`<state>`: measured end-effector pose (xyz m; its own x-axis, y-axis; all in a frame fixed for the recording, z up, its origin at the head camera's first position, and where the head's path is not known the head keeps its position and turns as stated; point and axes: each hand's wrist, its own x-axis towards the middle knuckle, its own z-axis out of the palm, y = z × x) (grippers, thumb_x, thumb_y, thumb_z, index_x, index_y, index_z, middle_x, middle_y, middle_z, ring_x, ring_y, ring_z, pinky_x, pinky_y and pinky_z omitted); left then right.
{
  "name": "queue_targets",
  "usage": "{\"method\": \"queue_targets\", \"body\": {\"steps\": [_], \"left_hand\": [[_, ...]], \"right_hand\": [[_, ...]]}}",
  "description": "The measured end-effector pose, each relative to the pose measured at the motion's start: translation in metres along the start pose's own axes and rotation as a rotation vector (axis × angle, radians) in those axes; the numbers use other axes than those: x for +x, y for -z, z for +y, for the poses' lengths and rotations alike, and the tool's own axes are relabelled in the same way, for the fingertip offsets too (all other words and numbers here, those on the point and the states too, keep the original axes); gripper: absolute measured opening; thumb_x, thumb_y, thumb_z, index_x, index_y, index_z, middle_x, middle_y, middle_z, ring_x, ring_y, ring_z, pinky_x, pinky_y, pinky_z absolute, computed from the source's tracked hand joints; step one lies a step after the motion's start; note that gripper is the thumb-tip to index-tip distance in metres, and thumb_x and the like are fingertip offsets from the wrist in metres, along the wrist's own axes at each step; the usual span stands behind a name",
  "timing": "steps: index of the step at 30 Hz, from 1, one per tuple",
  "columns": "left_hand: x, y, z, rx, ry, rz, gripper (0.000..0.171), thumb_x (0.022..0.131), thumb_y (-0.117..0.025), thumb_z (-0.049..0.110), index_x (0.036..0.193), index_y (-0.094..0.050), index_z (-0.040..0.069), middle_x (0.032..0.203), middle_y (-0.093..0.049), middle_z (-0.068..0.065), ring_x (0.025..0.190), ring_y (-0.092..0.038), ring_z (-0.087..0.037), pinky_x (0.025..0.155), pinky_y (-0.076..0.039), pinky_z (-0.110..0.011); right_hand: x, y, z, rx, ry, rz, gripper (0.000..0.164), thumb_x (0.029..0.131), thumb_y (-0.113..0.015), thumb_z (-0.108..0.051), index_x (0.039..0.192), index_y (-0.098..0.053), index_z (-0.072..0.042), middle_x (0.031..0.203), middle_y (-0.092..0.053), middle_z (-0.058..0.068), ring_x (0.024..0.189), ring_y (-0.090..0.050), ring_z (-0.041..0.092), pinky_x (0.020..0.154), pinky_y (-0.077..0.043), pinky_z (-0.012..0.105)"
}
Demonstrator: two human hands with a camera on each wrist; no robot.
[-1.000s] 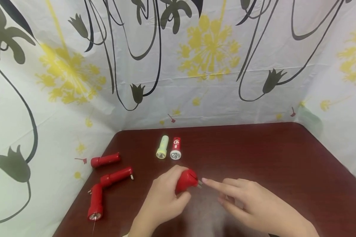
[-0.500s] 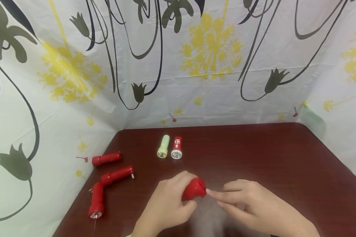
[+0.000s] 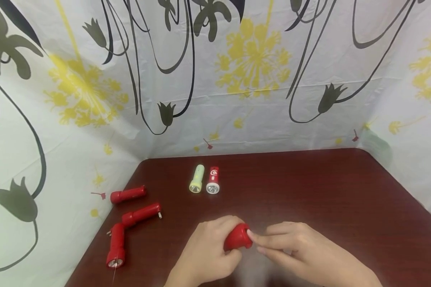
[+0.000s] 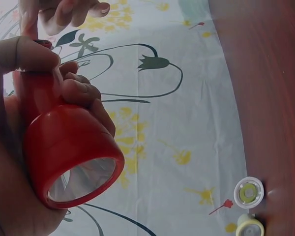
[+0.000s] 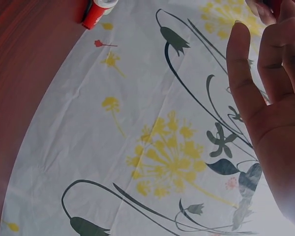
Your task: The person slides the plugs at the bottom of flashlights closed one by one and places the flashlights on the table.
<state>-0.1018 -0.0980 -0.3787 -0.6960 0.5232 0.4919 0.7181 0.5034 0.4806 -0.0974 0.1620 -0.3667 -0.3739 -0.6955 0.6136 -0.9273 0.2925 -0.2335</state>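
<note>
In the head view my left hand [image 3: 208, 251] grips a red flashlight [image 3: 236, 238] above the front middle of the table, its tail end toward the right. My right hand [image 3: 301, 249] touches that tail end with an extended index finger, thumb just below it. The left wrist view shows the flashlight's wide head and lens [image 4: 83, 179], with the fingers curled round the body. No prongs show at the tail end now. In the right wrist view the right hand [image 5: 280, 98] has its fingers extended, and the flashlight is only partly in view at the top corner.
On the dark red table [image 3: 309, 187] lie three red flashlights at the left: a back one [image 3: 128, 194], a middle one [image 3: 141, 214] and a front one [image 3: 116, 245]. A pale green flashlight [image 3: 197, 178] and a red-and-white one [image 3: 213, 179] lie further back. Patterned cloth [image 3: 255, 131] surrounds the table.
Metal prongs that stuck out of the held flashlight's tail are out of sight. The left hand has moved slightly right and nearer, and the right index finger now touches the tail.
</note>
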Motion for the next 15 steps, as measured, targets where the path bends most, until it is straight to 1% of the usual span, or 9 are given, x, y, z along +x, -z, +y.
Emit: {"method": "queue_targets", "body": {"steps": [4, 6, 9, 12, 15], "left_hand": [[0.0004, -0.0001, -0.0009, -0.008, -0.019, 0.012, 0.036, 0.073, -0.075, 0.009, 0.105, -0.068, 0.024, 0.086, -0.067, 0.014, 0.068, -0.052, 0.009, 0.062, -0.043, -0.005], [0.0003, 0.0000, -0.0012, -0.014, -0.022, 0.016, 0.037, 0.073, -0.075, 0.008, 0.105, -0.068, 0.024, 0.087, -0.068, 0.014, 0.068, -0.052, 0.010, 0.062, -0.044, -0.005], [0.0000, -0.0003, -0.0018, -0.015, -0.015, 0.023, 0.038, 0.072, -0.074, 0.008, 0.106, -0.069, 0.023, 0.089, -0.069, 0.013, 0.069, -0.053, 0.009, 0.062, -0.045, -0.005], [0.0000, 0.0001, -0.0018, -0.025, 0.026, 0.024, 0.038, 0.072, -0.074, 0.008, 0.107, -0.069, 0.024, 0.091, -0.070, 0.014, 0.070, -0.055, 0.008, 0.062, -0.048, -0.008], [0.0011, 0.0012, -0.0011, -0.033, 0.088, 0.036, 0.040, 0.072, -0.076, 0.009, 0.108, -0.069, 0.026, 0.092, -0.070, 0.015, 0.071, -0.057, 0.006, 0.063, -0.050, -0.012]], "right_hand": [[-0.0016, -0.0003, 0.0002, -0.004, -0.019, -0.013, 0.043, 0.101, -0.073, -0.020, 0.143, -0.068, -0.023, 0.126, -0.076, -0.015, 0.109, -0.071, -0.001, 0.096, -0.053, 0.010], [-0.0023, -0.0007, 0.0008, -0.020, -0.015, -0.010, 0.042, 0.101, -0.074, -0.020, 0.143, -0.069, -0.022, 0.125, -0.077, -0.014, 0.108, -0.071, 0.000, 0.096, -0.052, 0.010], [-0.0027, -0.0009, 0.0012, -0.048, -0.027, -0.012, 0.043, 0.101, -0.074, -0.022, 0.143, -0.069, -0.024, 0.125, -0.076, -0.015, 0.107, -0.071, 0.000, 0.096, -0.051, 0.010], [-0.0026, -0.0005, 0.0007, -0.069, -0.050, -0.021, 0.046, 0.100, -0.075, -0.022, 0.145, -0.067, -0.025, 0.120, -0.076, -0.018, 0.101, -0.069, -0.001, 0.092, -0.051, 0.009], [-0.0015, 0.0005, 0.0002, -0.056, -0.088, -0.050, 0.050, 0.101, -0.074, -0.023, 0.150, -0.062, -0.025, 0.104, -0.072, -0.024, 0.088, -0.062, -0.007, 0.081, -0.048, 0.006]]}}
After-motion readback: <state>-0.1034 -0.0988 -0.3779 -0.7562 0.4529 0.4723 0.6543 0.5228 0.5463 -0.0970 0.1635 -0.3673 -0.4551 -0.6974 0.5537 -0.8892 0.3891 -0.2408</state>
